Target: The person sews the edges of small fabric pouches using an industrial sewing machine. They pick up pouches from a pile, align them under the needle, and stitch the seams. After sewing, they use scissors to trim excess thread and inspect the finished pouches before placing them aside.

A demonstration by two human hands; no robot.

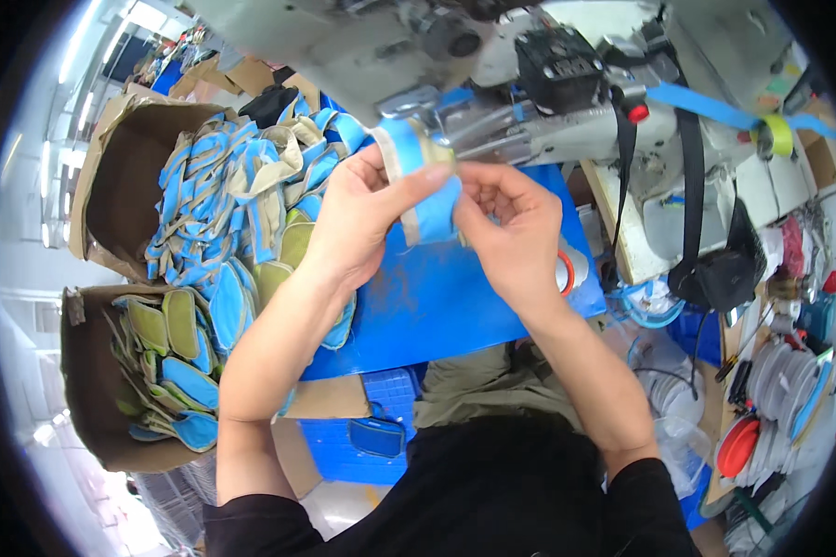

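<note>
Both my hands are raised over a blue work surface [418,311], just in front of the sewing machine [520,139]. Between them is a blue and beige fabric strip [429,209], bent into a loop. My left hand [367,200] pinches its left side, thumb laid across the cloth. On the other side my right hand [506,213] grips the edge with thumb and curled fingers. A small yellowish piece shows at the top of the strip near my left thumb; its kind is unclear.
Left of me, a pile of blue and beige strips [204,204] spills from a cardboard box [125,176]. A second box [93,371] holds green and blue padded pieces [186,325]. Blue tape [701,104] runs across the machine to the right. Red-handled scissors [565,274] lie beside my right wrist.
</note>
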